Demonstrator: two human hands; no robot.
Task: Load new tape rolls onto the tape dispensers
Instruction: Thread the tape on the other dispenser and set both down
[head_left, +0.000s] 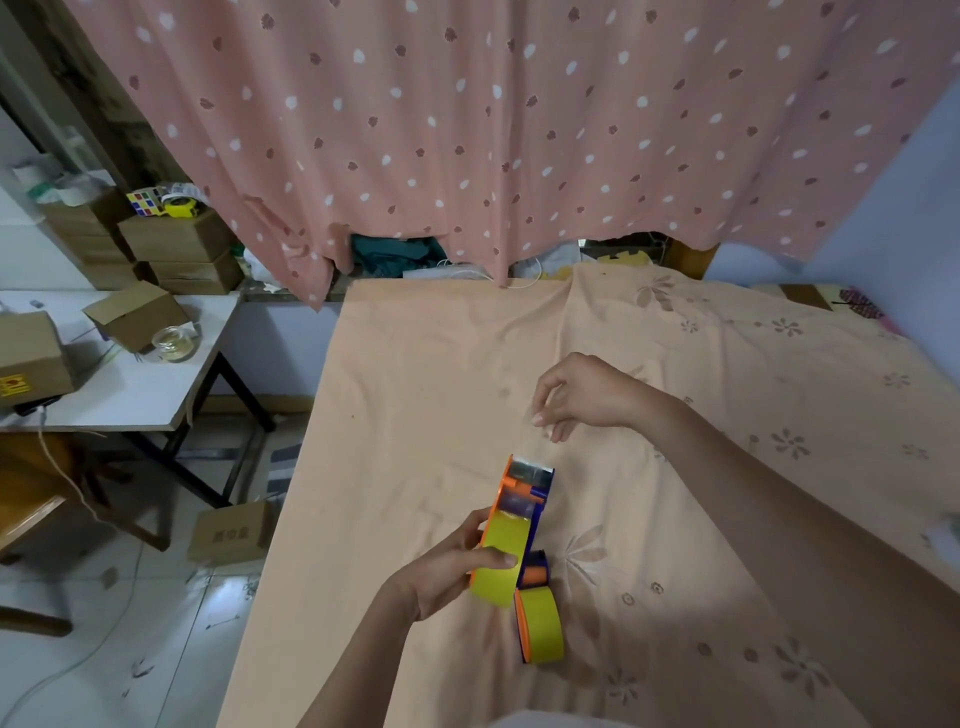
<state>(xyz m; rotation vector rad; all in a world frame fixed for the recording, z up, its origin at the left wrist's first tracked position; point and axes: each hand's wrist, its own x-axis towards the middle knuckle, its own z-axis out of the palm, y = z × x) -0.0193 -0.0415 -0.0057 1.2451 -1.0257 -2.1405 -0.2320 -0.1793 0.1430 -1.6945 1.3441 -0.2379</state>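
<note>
My left hand (447, 569) grips an orange and blue tape dispenser (522, 496) with a yellow tape roll (501, 558) loaded in it, held just above the bed, its metal blade end pointing away from me. A second orange and blue dispenser (535, 574) with its own yellow roll (543, 629) lies on the peach sheet right beside it, nearer me. My right hand (582, 397) hovers beyond the blade end, thumb and forefinger pinched together; I cannot tell whether a clear tape end sits between them.
The peach flowered bed sheet (675, 364) covers the work surface. A pink dotted curtain (467, 130) hangs behind it. At the left stands a white table (135, 395) with cardboard boxes (135, 314) and a glass jar (174, 343). Another box (228, 530) sits on the tiled floor.
</note>
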